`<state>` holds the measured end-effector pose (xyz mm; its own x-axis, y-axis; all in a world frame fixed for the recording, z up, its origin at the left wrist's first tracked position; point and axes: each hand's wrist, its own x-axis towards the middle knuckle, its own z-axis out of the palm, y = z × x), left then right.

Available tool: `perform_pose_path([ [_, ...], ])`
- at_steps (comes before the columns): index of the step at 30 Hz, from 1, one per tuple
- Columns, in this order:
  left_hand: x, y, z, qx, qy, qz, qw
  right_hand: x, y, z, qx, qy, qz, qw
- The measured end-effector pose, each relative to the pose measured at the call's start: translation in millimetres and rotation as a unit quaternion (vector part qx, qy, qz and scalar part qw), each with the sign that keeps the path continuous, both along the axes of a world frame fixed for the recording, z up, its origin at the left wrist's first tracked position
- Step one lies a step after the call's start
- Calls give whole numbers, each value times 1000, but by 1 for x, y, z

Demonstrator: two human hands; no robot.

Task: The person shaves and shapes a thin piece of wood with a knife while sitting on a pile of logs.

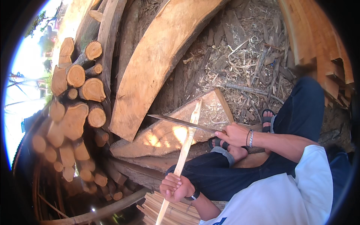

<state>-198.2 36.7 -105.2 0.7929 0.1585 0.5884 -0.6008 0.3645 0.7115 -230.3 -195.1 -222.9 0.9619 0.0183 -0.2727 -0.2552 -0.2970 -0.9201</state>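
Observation:
My left hand [176,187], with a dark band at its wrist, is closed in a fist around a long pale wooden stick [185,152]. The stick slants up and away, its far end over a flat wooden slab [165,137]. In my right hand [234,135], the fingers are wrapped round the handle of a long-bladed knife [180,123]. Its blade points left and crosses the stick near the far end. Whether the edge bites into the wood, I cannot tell. The knife's handle is mostly hidden by my fingers.
Cut logs [76,76] are stacked on the left. A large curved plank [153,63] lies ahead, and sawn boards [315,33] stand at the far right. Wood shavings [240,71] litter the ground. Thin pale strips [180,210] lie beside my left forearm. My sandalled feet are near the slab.

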Motion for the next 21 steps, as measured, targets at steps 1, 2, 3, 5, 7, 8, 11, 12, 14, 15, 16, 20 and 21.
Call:
perform_pose_path([
  [1,-1,0,1,5,-1,6,1000,-2,-1,8,31,-25,-4,999],
  [2,-1,-3,1,9,-2,7,1000,-4,-2,11,30,-44,7,999],
  [3,0,-4,1,15,-2,-6,1000,-5,1,3,22,-55,10,998],
  [5,4,-5,4,27,-4,-33,999,-3,8,-14,7,-81,15,997],
  [7,5,-2,2,12,1,-27,1000,-2,6,-17,-4,-26,43,999],
  [8,6,0,1,4,3,-24,1000,1,6,-16,-10,1,57,998],
  [11,7,2,2,-6,6,-28,1000,-6,14,-6,-22,-41,53,997],
  [12,7,2,2,-1,4,-29,1000,-12,11,5,-12,-51,57,997],
  [14,6,0,3,6,1,-34,999,-10,10,3,-43,-52,50,996],
  [15,6,-1,2,7,1,-36,999,-10,8,0,-59,-53,45,996],
  [16,5,0,1,8,0,-37,999,-6,13,-16,-36,-16,38,999],
  [20,4,1,1,1,8,-17,1000,-9,16,-7,-43,-14,34,998],
  [21,4,2,1,1,5,-18,1000,-9,15,0,-37,-32,46,998],
])
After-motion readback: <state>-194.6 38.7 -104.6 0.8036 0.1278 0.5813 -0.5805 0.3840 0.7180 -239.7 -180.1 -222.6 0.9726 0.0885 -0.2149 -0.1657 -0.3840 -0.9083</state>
